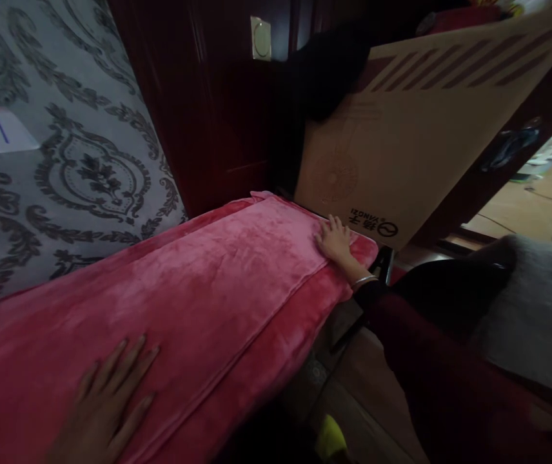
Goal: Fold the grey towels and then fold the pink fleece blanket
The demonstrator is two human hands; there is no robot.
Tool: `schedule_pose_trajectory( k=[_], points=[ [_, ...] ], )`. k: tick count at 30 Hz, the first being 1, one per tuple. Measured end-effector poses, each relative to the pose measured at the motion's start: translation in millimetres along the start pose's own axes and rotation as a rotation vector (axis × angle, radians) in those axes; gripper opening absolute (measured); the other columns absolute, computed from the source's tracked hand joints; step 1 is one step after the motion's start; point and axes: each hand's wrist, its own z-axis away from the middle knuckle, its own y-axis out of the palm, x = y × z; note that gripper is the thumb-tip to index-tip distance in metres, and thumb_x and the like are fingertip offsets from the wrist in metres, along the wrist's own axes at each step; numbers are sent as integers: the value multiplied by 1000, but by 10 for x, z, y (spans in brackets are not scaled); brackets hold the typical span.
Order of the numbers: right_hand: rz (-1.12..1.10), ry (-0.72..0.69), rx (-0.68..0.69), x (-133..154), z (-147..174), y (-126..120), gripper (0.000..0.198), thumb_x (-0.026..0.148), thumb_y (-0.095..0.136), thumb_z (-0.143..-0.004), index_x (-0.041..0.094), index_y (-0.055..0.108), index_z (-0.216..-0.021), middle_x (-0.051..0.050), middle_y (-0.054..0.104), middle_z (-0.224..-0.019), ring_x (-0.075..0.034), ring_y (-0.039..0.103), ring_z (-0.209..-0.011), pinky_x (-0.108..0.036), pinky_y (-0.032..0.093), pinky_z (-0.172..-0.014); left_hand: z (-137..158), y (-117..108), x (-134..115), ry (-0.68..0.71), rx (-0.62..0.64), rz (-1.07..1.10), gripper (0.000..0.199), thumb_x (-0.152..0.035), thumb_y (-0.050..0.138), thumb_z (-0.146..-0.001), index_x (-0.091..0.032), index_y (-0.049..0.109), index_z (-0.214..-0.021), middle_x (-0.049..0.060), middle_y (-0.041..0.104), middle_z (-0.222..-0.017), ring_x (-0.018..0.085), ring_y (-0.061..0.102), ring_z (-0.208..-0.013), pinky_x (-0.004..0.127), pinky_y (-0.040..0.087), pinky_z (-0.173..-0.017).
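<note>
A pink plush cover point(198, 277) lies stretched over a long, narrow padded surface that runs from the lower left toward the middle. A strip of it sits on top as a second layer, its hemmed edge running along the near side. My left hand point(106, 399) rests flat on the plush at the lower left, fingers spread. Near the far right end, my right hand point(335, 240) lies on the cover with its fingers apart; a bracelet point(365, 281) circles that wrist. Neither hand grips the cloth. What stands beneath the cover is mostly hidden.
A large cardboard box point(402, 135) leans behind the far end, with dark cloth point(324, 71) beside it. Patterned wallpaper point(97, 167) borders the left side. Grey fluffy fabric point(542, 309) lies at the right. Something yellow point(330, 438) shows low on the floor.
</note>
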Motion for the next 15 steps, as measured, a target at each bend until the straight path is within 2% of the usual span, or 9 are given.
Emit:
schedule_pose_trajectory(
  k=[2, 4, 6, 9, 12, 13, 15],
  points=[
    [23, -32, 101, 27, 50, 96, 62, 51, 36, -106, 20, 44, -159, -18, 37, -165, -38, 32, -151, -61, 26, -120, -27, -51, -57, -7, 5, -4, 63, -48, 36, -98, -33, 44, -159, 7, 44, -165, 35, 45, -149, 61, 30, -122],
    [33, 3, 181, -10, 89, 166, 64, 55, 33, -106, 19, 45, -158, -18, 39, -163, -38, 35, -149, -62, 26, -120, -53, -95, -115, -32, 28, -12, 62, -49, 35, -99, -32, 47, -158, 7, 43, -166, 35, 42, -150, 61, 29, -122],
    [32, 6, 208, -66, 94, 176, 63, 53, 31, -107, 19, 44, -158, -19, 39, -163, -39, 34, -149, -63, 26, -120, -78, -139, -175, -61, 54, -19, 61, -48, 34, -100, -30, 49, -156, 8, 42, -166, 35, 40, -152, 61, 29, -122],
    [19, 33, 269, -47, 64, 61, 58, 47, 34, -107, 17, 48, -155, -21, 45, -158, -39, 38, -147, -66, 27, -118, -119, -225, -271, -96, 99, -14, 60, -47, 36, -100, -30, 50, -156, 9, 41, -167, 34, 38, -153, 59, 30, -123],
    [3, 59, 264, 226, 111, -130, 57, 44, 30, -109, 16, 48, -155, -23, 46, -157, -39, 40, -146, -65, 30, -116, -167, -310, -344, -110, 149, 11, 60, -47, 36, -101, -28, 47, -157, 10, 37, -169, 35, 34, -155, 61, 29, -123],
    [-6, 6, 218, 371, 167, -185, 58, 45, 28, -109, 17, 45, -158, -23, 42, -160, -38, 36, -148, -64, 30, -117, -185, -329, -359, -111, 166, 23, 61, -47, 37, -101, -27, 47, -158, 10, 35, -169, 35, 32, -156, 62, 28, -123],
    [-28, -190, 128, 691, 346, -255, 61, 48, 26, -110, 22, 35, -164, -18, 30, -168, -36, 26, -154, -60, 29, -119, -222, -355, -381, -122, 202, 52, 61, -47, 38, -102, -26, 45, -159, 11, 32, -170, 37, 28, -157, 65, 25, -124]
  ],
)
